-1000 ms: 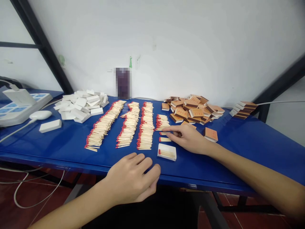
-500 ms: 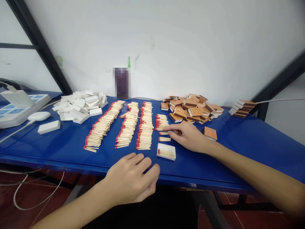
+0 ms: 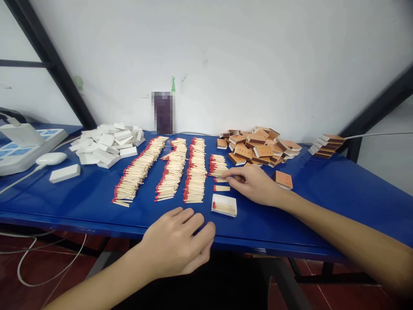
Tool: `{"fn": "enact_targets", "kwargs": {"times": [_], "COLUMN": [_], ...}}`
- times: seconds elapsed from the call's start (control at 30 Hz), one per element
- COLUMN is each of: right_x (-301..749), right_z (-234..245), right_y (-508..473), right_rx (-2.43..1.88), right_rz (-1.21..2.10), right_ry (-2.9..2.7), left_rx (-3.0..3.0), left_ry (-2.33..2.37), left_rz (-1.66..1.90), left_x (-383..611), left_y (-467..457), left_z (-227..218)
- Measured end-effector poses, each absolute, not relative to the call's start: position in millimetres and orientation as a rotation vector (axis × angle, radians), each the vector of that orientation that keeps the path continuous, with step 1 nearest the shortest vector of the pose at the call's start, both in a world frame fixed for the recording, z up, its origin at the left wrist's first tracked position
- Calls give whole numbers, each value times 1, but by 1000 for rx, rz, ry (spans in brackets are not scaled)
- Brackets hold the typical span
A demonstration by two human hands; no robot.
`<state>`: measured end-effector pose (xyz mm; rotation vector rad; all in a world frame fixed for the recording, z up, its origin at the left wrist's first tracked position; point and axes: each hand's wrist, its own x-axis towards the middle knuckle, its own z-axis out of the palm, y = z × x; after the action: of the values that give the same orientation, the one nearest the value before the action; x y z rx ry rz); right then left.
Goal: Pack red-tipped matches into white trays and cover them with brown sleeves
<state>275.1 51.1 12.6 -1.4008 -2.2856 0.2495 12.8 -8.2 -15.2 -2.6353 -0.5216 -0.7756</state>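
My right hand (image 3: 253, 185) reaches in from the right, thumb and forefinger pinched at a few matches (image 3: 220, 180) below a short pile of red-headed matches (image 3: 217, 165). Another small row of matches (image 3: 222, 188) lies just below the fingertips. Nearer me, an open white matchbox tray (image 3: 231, 201) holds several matches. My left hand (image 3: 180, 241) is loosely closed by the table's front edge, knuckles up; its palm is hidden. Left of the tray, matches lie in three long rows: a left row (image 3: 140, 170), a middle row (image 3: 171, 170) and a right row (image 3: 195, 172).
White trays (image 3: 106, 144) are heaped at the back left, with a single one (image 3: 65, 173) in front. Orange matchbox sleeves (image 3: 258, 146) form a heap at the back right; a stack (image 3: 327, 145) and a lone matchbox (image 3: 284, 179) are nearby. A power strip (image 3: 29, 146) stands far left.
The whole view shifts slightly. My right fingertips stay at the small group of matches, with the forefinger a little more bent; my left hand keeps its pose.
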Motion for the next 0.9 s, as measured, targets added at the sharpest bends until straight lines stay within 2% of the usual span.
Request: {"fn": "enact_targets", "kwargs": {"times": [0.9], "right_x": [276], "right_z": [10], "right_y": [51], "right_rx": [-1309], "right_rz": [262], "right_ry": [-2301], "left_rx": [-2640], "left_ry": [-524], "left_rz": [-776], "left_x": [12], "left_y": [-9], "left_z": [-16]}}
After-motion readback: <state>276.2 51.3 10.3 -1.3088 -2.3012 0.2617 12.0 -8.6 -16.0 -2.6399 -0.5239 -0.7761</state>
